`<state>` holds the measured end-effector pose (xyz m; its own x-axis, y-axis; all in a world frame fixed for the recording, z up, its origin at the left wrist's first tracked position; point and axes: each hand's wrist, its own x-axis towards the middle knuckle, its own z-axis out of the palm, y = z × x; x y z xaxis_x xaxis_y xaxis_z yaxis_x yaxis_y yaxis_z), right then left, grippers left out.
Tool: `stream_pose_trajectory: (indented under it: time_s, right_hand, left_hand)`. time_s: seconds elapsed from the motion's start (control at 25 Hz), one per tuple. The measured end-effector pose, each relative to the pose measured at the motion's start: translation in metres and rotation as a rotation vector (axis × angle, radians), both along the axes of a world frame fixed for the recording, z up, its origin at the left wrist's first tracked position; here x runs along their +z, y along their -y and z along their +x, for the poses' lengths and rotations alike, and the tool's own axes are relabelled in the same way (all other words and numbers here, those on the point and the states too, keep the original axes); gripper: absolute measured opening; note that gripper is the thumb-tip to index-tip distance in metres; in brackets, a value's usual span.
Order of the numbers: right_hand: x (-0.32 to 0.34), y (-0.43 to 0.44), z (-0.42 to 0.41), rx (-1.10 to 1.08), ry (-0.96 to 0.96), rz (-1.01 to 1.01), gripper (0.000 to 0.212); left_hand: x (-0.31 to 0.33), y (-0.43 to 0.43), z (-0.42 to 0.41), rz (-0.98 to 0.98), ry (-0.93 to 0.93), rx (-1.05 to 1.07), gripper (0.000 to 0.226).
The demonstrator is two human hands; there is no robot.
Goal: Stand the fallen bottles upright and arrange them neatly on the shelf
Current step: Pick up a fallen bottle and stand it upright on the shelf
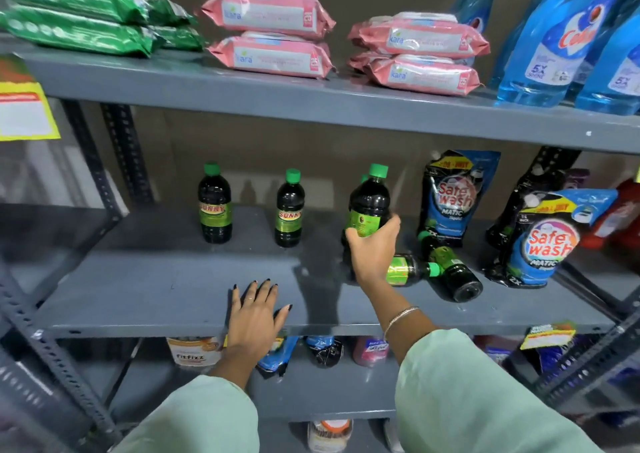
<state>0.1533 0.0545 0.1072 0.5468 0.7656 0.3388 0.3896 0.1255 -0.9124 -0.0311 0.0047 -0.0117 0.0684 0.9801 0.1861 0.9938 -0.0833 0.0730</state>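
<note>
Right hand (372,248) clamped round dark green-capped bottle (367,207), upright, mid-shelf. Left hand (256,314) flat, fingers spread, on grey shelf (156,290) edge. Two Sunny bottles (214,207) (290,210) stand left; two (410,269) (450,269) lie right; possibly another behind.

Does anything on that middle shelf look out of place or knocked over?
Yes. Two dark bottles lie on their sides at the right of the shelf: one just behind the right hand, another beside it, by the blue pouch. The others stand upright. Nothing looks spilled.
</note>
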Motion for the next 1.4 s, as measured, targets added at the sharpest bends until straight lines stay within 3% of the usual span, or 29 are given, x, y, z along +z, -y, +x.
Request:
stream_pose_trajectory:
  time_s: [0.28,0.64,1.08,1.24,1.4]
  right_hand:
    - [-0.016,-0.002,-0.127,0.246,-0.076,-0.031,0.059]
    - [-0.053,0.0,-0.253,0.274,-0.097,-0.085,0.06]
    - [-0.066,0.004,-0.272,0.241,0.003,-0.074,0.076]
    - [-0.068,0.006,-0.27,0.288,-0.027,-0.103,0.072]
    - [-0.073,0.007,-0.268,0.215,0.062,-0.097,0.076]
  left_hand:
    - [0.009,0.017,-0.107,-0.003,0.01,0.203,0.055]
    - [-0.005,0.009,-0.202,-0.044,0.037,0.098,0.064]
    - [-0.014,0.002,-0.211,-0.017,0.038,0.047,0.065]
    - [-0.015,0.002,-0.211,-0.012,0.053,0.049,0.065]
    - [-0.015,0.003,-0.211,-0.005,0.045,0.059,0.065]
